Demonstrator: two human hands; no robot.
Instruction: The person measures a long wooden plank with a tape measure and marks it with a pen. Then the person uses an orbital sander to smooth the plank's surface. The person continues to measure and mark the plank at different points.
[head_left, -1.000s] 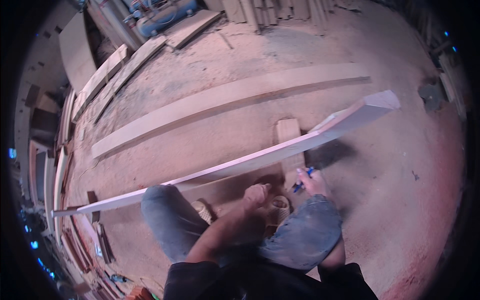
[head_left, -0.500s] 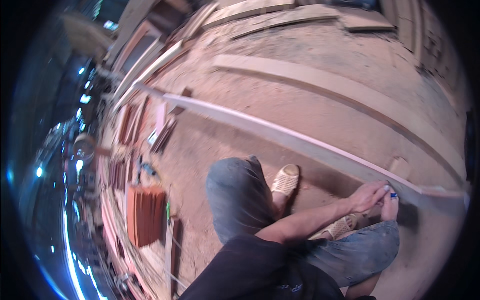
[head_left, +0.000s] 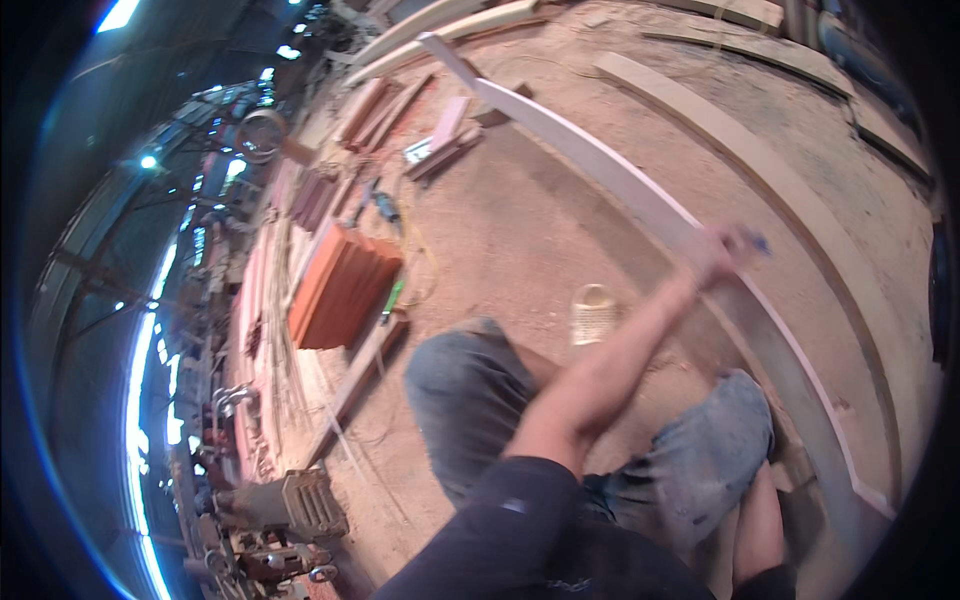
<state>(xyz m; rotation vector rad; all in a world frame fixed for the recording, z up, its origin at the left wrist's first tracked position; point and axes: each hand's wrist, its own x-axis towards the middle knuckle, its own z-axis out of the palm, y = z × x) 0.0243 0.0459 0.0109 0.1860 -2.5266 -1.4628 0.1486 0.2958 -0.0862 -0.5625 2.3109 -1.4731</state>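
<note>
My left hand, smeared by motion, is at the upper edge of a long, narrow pale wooden board standing on its edge. Its fingers look closed on a small blue object, too blurred to name. The board runs from the far left to the near right, and a small wooden block is against its far part. Of my right arm only the forearm shows; the hand is hidden beyond my bent knee.
Beyond the board lies a wide plank on the dusty floor. At left are a stack of orange-brown wood pieces, a blue power tool with a yellow cord, and a motor-like machine. A woven slipper is near my knees.
My left hand has moved away from my right hand, forward and left along the board. The right hand has gone out of sight behind the knee. The view has turned leftward.
</note>
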